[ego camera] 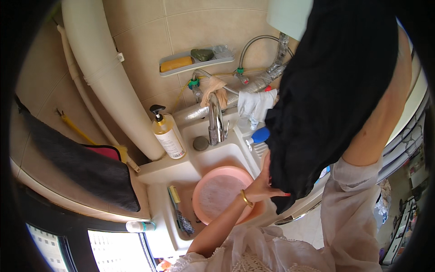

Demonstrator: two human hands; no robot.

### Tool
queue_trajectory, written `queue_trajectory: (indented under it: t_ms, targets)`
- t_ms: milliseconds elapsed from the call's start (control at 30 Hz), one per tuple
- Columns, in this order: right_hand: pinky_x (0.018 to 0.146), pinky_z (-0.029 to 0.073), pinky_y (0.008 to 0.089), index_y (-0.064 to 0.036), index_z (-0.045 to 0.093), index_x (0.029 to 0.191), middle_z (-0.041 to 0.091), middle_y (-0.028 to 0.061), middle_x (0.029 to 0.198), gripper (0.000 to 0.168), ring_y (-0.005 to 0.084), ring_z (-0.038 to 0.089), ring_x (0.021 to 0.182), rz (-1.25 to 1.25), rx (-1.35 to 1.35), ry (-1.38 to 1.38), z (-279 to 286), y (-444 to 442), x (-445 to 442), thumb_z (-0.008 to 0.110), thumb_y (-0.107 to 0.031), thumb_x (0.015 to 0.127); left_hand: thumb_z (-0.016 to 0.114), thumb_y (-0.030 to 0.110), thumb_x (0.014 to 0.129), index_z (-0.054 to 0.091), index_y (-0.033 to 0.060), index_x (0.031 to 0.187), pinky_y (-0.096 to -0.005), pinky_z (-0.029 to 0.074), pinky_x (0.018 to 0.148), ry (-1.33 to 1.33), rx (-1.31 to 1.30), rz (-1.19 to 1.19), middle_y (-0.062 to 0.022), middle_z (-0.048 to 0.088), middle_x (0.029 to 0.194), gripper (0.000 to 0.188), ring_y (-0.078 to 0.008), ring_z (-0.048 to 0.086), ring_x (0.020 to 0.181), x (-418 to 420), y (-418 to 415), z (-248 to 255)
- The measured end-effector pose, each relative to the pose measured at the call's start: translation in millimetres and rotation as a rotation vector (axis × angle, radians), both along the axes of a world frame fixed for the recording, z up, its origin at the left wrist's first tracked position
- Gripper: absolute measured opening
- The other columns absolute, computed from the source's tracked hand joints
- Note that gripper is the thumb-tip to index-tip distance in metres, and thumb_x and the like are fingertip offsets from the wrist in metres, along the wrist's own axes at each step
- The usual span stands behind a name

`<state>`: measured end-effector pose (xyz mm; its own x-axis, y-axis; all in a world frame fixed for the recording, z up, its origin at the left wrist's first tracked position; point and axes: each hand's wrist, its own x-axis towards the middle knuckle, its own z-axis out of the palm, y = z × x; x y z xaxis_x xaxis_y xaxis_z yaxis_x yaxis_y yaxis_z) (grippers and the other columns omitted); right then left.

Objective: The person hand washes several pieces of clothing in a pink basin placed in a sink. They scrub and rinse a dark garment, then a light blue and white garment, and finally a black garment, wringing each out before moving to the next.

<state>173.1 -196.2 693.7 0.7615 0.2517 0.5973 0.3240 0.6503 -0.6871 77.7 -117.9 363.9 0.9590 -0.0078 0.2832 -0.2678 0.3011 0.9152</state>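
Note:
A long black garment (336, 91) hangs over the right half of the picture, reaching past the top edge. My left hand (263, 187) grips its lower end beside the sink, the thumb and red-nailed fingers on the cloth. Raised along the garment's right side is my right forearm; the hand itself is out of view. Below and left of my left hand, a pink basin (221, 193) sits in the white sink (166, 234), holding cloudy liquid. My left forearm crosses the basin's rim.
A chrome faucet (214, 119) stands behind the basin, a pump bottle (168, 132) to its left. A scrub brush (174, 197) lies in the sink's left part. A blue bottle (260, 135) lies near the garment. Above, a wall tray (197, 63) holds soap. A dark towel (81, 159) hangs left.

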Motion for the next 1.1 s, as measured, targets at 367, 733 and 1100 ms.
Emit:
queue_trajectory:
  t_ms: [367, 733, 1100]
  targets:
    - [0.065, 0.034, 0.0178, -0.002, 0.067, 0.089, 0.055, -0.0071, 0.078, 0.011, 0.0017, 0.044, 0.070, 0.129, -0.364, 0.050, -164.9, 56.8, -24.8, 0.058, -0.008, 0.086, 0.060, 0.007, 0.087, 0.045, 0.0059, 0.130, -0.0252, 0.039, 0.096, 0.452, -0.373, 0.446, -0.0022, 0.056, 0.118, 0.045, -0.0124, 0.050, 0.111, -134.0, 93.0, -75.2]
    - [0.086, 0.046, 0.0341, -0.007, 0.060, 0.112, 0.060, 0.0158, 0.108, 0.043, 0.0290, 0.057, 0.102, 0.339, -1.191, -0.364, -454.1, 45.9, -50.7, 0.059, 0.003, 0.071, 0.064, 0.019, 0.082, 0.059, -0.0007, 0.107, -0.0334, 0.048, 0.086, 0.795, -0.761, 0.416, -0.0104, 0.064, 0.102, 0.032, -0.0204, 0.060, 0.094, -143.8, 115.0, -84.5]
    - [0.079, 0.048, 0.0368, -0.005, 0.058, 0.109, 0.058, 0.0140, 0.100, 0.044, 0.0316, 0.058, 0.095, 0.318, -0.856, -0.543, -410.7, 61.4, -90.8, 0.064, 0.004, 0.066, 0.058, 0.042, 0.087, 0.063, 0.0034, 0.104, -0.0271, 0.045, 0.079, 0.996, -0.070, 0.339, -0.0015, 0.063, 0.095, 0.043, -0.0106, 0.057, 0.087, -131.6, 114.5, -33.8]
